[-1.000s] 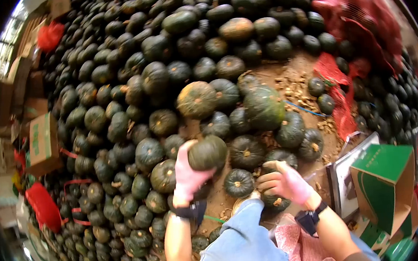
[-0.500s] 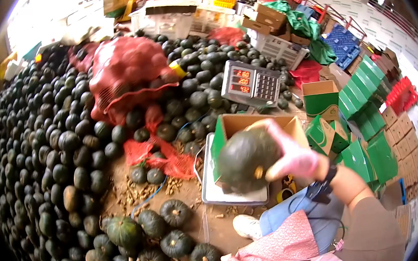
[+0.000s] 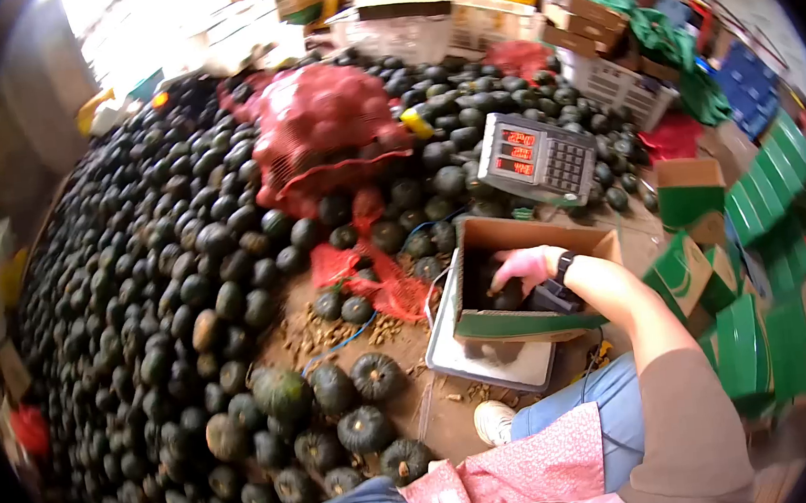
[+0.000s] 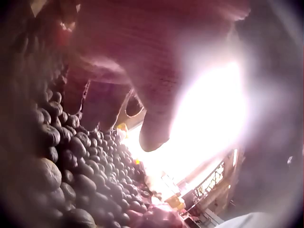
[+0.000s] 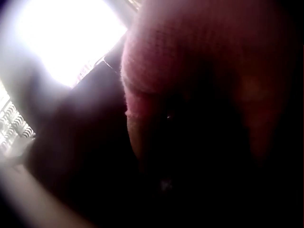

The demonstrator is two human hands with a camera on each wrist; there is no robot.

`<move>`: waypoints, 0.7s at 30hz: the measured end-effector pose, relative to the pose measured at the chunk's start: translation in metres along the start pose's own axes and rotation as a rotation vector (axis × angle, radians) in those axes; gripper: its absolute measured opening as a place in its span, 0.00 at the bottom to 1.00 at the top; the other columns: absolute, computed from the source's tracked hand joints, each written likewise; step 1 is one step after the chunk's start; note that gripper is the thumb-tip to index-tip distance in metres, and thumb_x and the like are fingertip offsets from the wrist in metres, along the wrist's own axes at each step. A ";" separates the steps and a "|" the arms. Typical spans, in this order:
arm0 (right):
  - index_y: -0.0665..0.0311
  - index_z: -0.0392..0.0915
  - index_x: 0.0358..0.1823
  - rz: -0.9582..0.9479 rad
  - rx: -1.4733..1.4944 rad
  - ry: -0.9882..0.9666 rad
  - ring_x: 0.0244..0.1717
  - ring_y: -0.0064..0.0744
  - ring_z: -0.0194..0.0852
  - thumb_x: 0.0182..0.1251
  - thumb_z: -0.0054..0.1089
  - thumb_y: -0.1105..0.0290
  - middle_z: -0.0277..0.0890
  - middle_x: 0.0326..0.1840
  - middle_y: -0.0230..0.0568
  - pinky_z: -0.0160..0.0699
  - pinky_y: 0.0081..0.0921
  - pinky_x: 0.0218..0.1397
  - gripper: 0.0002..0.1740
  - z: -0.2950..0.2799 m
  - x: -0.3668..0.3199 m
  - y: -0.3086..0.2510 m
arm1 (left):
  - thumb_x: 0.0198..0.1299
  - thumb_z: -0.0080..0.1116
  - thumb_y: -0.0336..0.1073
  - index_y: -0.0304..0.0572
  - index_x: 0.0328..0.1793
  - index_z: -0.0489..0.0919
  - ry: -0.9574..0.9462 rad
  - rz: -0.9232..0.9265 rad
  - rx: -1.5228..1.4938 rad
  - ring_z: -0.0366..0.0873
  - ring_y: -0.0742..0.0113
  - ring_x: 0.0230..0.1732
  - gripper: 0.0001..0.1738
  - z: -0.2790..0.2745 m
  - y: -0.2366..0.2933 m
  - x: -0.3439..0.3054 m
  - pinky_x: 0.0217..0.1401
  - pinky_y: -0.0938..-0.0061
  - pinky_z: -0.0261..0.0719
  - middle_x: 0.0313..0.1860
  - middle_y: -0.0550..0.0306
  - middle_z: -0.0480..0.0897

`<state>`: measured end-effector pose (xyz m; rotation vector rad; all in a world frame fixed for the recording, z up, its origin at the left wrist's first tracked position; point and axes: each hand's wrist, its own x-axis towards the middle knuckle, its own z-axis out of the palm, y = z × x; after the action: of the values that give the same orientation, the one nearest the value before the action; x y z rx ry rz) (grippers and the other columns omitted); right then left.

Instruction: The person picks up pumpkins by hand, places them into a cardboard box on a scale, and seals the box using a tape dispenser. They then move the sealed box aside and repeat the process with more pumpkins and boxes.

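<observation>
My right hand [image 3: 522, 267], in a pink glove, reaches down into an open cardboard box [image 3: 536, 322] and grips a dark green squash [image 3: 506, 296] low inside it. The right wrist view is filled by that gloved hand [image 5: 190, 118] pressed over a dark mass. The box stands on the metal tray of a scale [image 3: 490, 366]. My left hand is out of the head view. In the left wrist view the left hand [image 4: 128, 121] hangs with loose gloved fingers [image 4: 154, 126] holding nothing, above a heap of squashes [image 4: 71, 161].
A huge pile of dark squashes [image 3: 155, 264] covers the floor left and behind. A red mesh sack [image 3: 325, 129] lies on it. The scale's display [image 3: 537, 158] stands behind the box. Green cartons [image 3: 755, 221] are stacked at the right. Loose squashes [image 3: 363, 427] lie by my knee.
My view swung right from the pile to the box. The right hand carried a squash over the box and lowered it inside. The left hand dropped out of the head view.
</observation>
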<state>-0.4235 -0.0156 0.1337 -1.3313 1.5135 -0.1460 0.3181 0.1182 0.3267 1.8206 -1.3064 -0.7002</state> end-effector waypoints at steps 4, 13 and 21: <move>0.62 0.81 0.57 0.203 0.350 0.315 0.60 0.38 0.79 0.54 0.69 0.71 0.80 0.60 0.47 0.80 0.34 0.63 0.25 0.016 -0.054 -0.106 | 0.66 0.60 0.24 0.35 0.78 0.68 0.092 -0.008 -0.090 0.81 0.63 0.56 0.32 -0.030 -0.073 -0.026 0.64 0.70 0.78 0.54 0.51 0.83; 0.66 0.68 0.69 -0.357 0.415 0.482 0.58 0.34 0.79 0.41 0.67 0.61 0.77 0.57 0.42 0.77 0.33 0.68 0.47 0.131 -0.125 -0.251 | 0.50 0.78 0.58 0.39 0.79 0.67 -0.421 -0.157 0.406 0.68 0.41 0.77 0.54 0.109 -0.196 0.082 0.79 0.57 0.67 0.75 0.34 0.72; 0.58 0.72 0.62 -0.066 0.268 0.142 0.55 0.38 0.81 0.46 0.82 0.60 0.82 0.53 0.45 0.78 0.35 0.65 0.40 0.305 0.083 -0.217 | 0.33 0.85 0.57 0.34 0.76 0.63 -0.086 -0.546 0.525 0.65 0.39 0.75 0.65 0.282 -0.281 0.229 0.78 0.51 0.67 0.74 0.35 0.66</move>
<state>-0.0423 -0.0029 0.0982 -1.1748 1.5080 -0.4771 0.3154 -0.1260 -0.0628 2.6555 -1.1140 -0.7677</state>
